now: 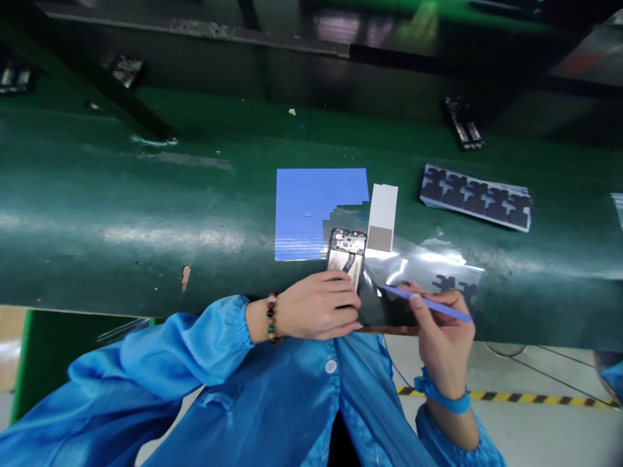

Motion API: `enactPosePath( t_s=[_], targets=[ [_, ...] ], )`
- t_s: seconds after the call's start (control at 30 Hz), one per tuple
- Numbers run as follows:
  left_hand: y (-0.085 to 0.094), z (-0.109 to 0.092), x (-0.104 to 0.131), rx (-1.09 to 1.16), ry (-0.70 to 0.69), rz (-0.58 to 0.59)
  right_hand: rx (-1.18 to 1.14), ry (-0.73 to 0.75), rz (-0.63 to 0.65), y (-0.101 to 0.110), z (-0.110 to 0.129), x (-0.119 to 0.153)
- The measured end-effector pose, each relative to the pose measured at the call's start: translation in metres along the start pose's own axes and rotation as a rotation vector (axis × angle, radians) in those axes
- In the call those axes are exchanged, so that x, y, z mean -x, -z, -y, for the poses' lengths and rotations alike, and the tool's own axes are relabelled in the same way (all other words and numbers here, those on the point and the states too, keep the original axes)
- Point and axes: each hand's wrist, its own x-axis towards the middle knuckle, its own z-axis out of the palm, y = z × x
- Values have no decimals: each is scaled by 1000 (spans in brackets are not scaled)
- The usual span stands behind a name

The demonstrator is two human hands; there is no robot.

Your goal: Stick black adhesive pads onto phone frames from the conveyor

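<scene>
An opened phone [346, 243] with its circuit board and inner frame bare lies near the bench's front edge. My left hand [316, 306] grips its lower part, fingers bent across it and hiding that end. Slim purple-blue tweezers [428, 303] are held in my right hand [442, 331], their dark tip pointing left, a little right of the phone. Beneath that hand is a clear film sheet [409, 266] bearing a few black die-cut stickers [444, 283]. Left of the phone rests a stepped-edge blue sheet [302, 207]; a white-and-grey strip [383, 217] lies beyond it to the right.
A stack of sheets with black cut-outs [476, 198] lies at the right of the green bench [121, 201]. Behind it is another phone part [463, 124]. A dark slanted post [97, 84] stands at the back left. A person's blue sleeve [614, 376] shows at the right edge.
</scene>
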Motion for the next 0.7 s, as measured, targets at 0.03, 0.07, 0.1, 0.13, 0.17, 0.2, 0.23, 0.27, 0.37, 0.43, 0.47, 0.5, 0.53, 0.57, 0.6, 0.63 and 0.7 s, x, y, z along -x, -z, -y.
enactPosePath(
  t_s=[0.03, 0.07, 0.1, 0.13, 0.17, 0.2, 0.23, 0.27, 0.37, 0.43, 0.47, 0.5, 0.53, 0.57, 0.6, 0.63, 0.7],
  targets=[
    [-5, -1, -12, -10, -13, 23, -14, 7, -81, 9, 1, -6],
    [-11, -3, -24, -19, -28, 51, -11, 30, -179, 21, 3, -13],
    [-17, -4, -37, -28, -41, 79, 6, 62, -275, 35, 3, -20],
    [-24, -5, -49, -36, -52, 106, 24, 87, -353, 50, 3, -28],
    [-32, -6, -60, -43, -60, 126, 36, 96, -401, 64, 2, -34],
    [-39, -6, -71, -49, -65, 139, 56, 90, -432, 78, -1, -39],
    [-45, -6, -80, -53, -71, 149, 73, 85, -463, 90, -3, -43],
    [-51, -5, -88, -55, -77, 156, 88, 75, -482, 99, -7, -45],
    [-64, -4, -104, -45, -79, 160, 119, 45, -489, 110, -16, -48],
    [-69, -4, -110, -43, -72, 153, 112, 28, -455, 107, -17, -51],
    [-71, -4, -111, -45, -68, 149, 83, 31, -437, 105, -15, -53],
    [-73, -5, -112, -48, -66, 146, 36, 41, -419, 102, -13, -56],
    [-73, -6, -112, -49, -64, 144, -27, 61, -407, 99, -10, -60],
    [-73, -6, -111, -45, -65, 145, -95, 91, -401, 95, -6, -64],
    [-72, -5, -109, -37, -68, 146, -154, 123, -396, 92, -3, -66],
    [-69, -3, -106, -30, -72, 144, -192, 149, -388, 87, 0, -68],
    [-57, 6, -95, -37, -56, 131, -209, 160, -350, 75, 4, -67]
  ],
)
